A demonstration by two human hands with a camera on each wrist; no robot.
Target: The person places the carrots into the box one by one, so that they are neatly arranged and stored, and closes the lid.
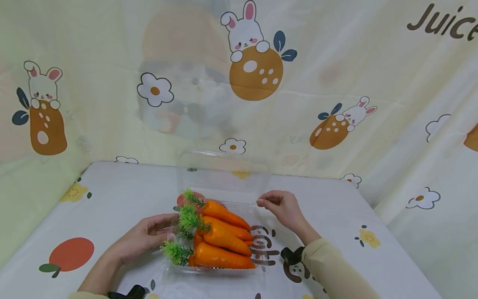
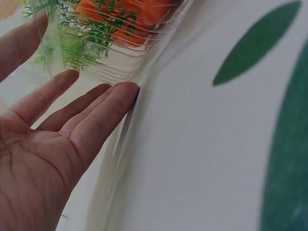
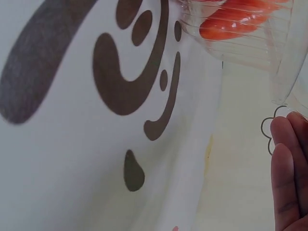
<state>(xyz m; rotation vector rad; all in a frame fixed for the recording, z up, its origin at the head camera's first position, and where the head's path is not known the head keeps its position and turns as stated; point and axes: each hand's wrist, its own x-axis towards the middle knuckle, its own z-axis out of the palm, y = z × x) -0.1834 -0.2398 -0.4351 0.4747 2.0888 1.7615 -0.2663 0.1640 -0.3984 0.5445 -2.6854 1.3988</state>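
A clear plastic clamshell box (image 1: 214, 271) sits in the middle of the table, holding several orange carrots (image 1: 225, 255) with green leafy tops (image 1: 188, 216) towards the left. Its transparent lid (image 1: 220, 176) stands raised at the back. At the box's left side is my left hand (image 1: 143, 236), its fingers (image 2: 103, 115) extended along the ribbed wall and its thumb near the rim. My right hand (image 1: 284, 211) is by the back right corner, where the lid joins the box. In the right wrist view its fingertips (image 3: 281, 127) come right at the clear plastic edge, thumb alongside.
The white tablecloth (image 1: 328, 211) carries printed fruit, flowers and dark lettering. Behind the table hangs a pale curtain (image 1: 194, 124) with rabbit prints. Black straps with camera mounts (image 1: 292, 255) are worn at both wrists.
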